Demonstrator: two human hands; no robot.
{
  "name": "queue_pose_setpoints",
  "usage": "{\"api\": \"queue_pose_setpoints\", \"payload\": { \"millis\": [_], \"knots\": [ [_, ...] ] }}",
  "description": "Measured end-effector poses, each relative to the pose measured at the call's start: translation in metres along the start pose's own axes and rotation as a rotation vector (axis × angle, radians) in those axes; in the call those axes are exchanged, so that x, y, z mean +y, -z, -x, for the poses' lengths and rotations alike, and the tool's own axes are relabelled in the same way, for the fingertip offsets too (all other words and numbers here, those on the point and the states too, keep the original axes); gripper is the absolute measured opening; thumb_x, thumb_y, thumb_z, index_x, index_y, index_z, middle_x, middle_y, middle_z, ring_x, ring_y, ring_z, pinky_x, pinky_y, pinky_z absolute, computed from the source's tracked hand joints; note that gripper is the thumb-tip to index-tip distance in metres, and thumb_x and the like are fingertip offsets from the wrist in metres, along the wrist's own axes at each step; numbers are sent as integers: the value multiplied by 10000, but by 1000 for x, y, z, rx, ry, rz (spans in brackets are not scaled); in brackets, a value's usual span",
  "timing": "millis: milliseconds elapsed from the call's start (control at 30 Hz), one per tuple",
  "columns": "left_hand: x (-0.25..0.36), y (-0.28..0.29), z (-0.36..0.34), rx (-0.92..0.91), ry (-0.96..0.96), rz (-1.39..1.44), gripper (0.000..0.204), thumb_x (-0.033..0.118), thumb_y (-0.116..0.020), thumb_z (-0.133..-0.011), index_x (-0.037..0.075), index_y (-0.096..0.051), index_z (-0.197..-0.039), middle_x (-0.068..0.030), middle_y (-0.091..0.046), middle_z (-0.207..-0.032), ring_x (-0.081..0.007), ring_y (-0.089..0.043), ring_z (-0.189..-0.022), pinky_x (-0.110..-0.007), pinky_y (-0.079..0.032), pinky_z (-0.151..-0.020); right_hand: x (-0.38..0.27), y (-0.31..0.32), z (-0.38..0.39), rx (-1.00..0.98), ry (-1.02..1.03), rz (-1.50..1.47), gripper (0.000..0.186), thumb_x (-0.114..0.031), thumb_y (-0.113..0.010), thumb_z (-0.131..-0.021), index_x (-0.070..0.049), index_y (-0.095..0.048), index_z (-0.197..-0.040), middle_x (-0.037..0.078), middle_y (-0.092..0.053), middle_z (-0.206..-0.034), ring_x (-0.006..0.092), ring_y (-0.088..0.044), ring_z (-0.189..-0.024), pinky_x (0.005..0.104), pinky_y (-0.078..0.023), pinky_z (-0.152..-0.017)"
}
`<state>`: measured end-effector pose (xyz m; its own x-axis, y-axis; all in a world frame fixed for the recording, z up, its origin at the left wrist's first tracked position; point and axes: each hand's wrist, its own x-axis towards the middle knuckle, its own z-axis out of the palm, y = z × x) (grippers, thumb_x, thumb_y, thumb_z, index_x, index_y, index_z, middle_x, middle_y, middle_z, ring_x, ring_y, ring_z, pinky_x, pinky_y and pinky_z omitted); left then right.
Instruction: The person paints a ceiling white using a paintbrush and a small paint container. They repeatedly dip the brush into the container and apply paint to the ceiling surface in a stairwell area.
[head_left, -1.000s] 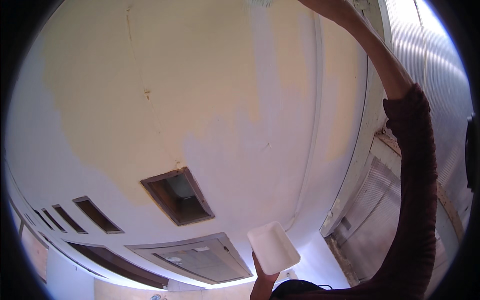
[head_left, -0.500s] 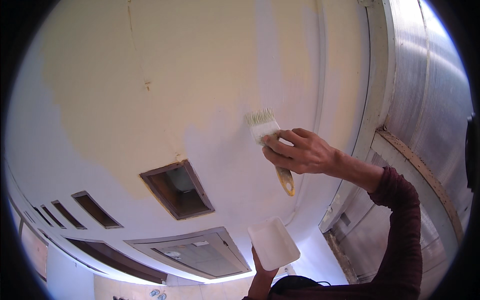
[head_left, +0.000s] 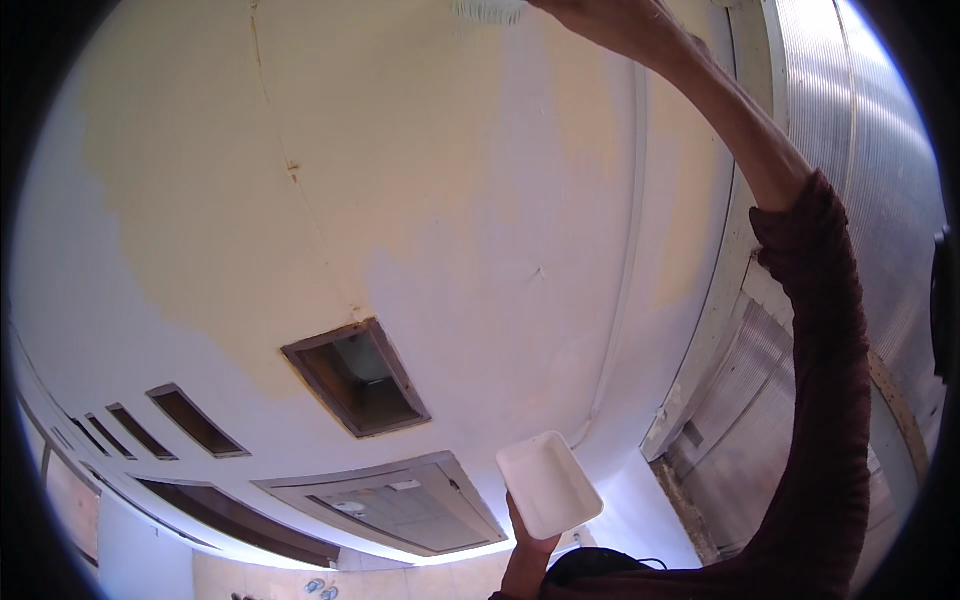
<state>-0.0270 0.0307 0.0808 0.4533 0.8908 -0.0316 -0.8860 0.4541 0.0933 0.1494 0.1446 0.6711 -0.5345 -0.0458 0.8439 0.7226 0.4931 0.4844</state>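
Wall [head_left: 450, 300]: poorly overlapped strokes could leave uneven coverage. Tray [head_left: 550, 485], 5 o'clock: the left hand [head_left: 537, 542] grips its 7 o'clock edge; wrist tilt during overhead reach could spill any contents. Right hand [head_left: 610, 22], 1 o'clock: fingertips lie outside view; grip cannot be determined. Brush [head_left: 488, 11], 12 o'clock: overloading could cause drips.

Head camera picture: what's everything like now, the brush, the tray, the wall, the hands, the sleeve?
Brush: raised, bristles whitish, mostly out of view
Tray: tilted, open side showing, paint inside unclear
Wall: patchy, part yellow, part pale
Right hand: holding the brush, cut off by the top edge
Left hand: holding the tray
Right sleeve: bunched up
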Motion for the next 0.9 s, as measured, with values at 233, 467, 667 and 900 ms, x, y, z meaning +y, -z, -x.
{"api": "queue_pose_setpoints", "payload": {
  "millis": [233,467,667,900],
  "knots": [
    [0,-3,4,12,-10,0,530,508,-435,-1027,155,-486,-1418,-50,-609,-1312,-270,-611,-1195,-502,-530,-982,-11,-35,66,7,306,285,348,-166,-813,-787,-165,-711,-1120,-15,-725,-1099,141,-682,-853,256,-615,-719],
    [1,2,5,2,-16,-29,531,503,-417,-1032,150,-477,-1424,-61,-603,-1319,-273,-610,-1199,-507,-531,-983,-108,-48,206,-299,329,61,398,-145,-782,-800,-146,-652,-1176,24,-630,-1231,158,-643,-991,287,-622,-672],
    [3,-2,2,1,-51,-54,530,495,-418,-1031,146,-474,-1426,-67,-594,-1332,-281,-590,-1227,-517,-515,-1001,-99,-11,192,-390,-55,-273,234,-92,-784,-808,-125,-700,-1024,-11,-731,-1029,177,-680,-882,305,-606,-674],
    [0,28,-12,-99,21,36,513,487,-435,-1025,160,-483,-1418,-45,-590,-1346,-278,-586,-1228,-519,-512,-993,6,14,61,-286,-267,-83,192,-94,-741,-878,-111,-732,-1069,2,-756,-995,124,-716,-789,271,-600,-679]
  ]
}}
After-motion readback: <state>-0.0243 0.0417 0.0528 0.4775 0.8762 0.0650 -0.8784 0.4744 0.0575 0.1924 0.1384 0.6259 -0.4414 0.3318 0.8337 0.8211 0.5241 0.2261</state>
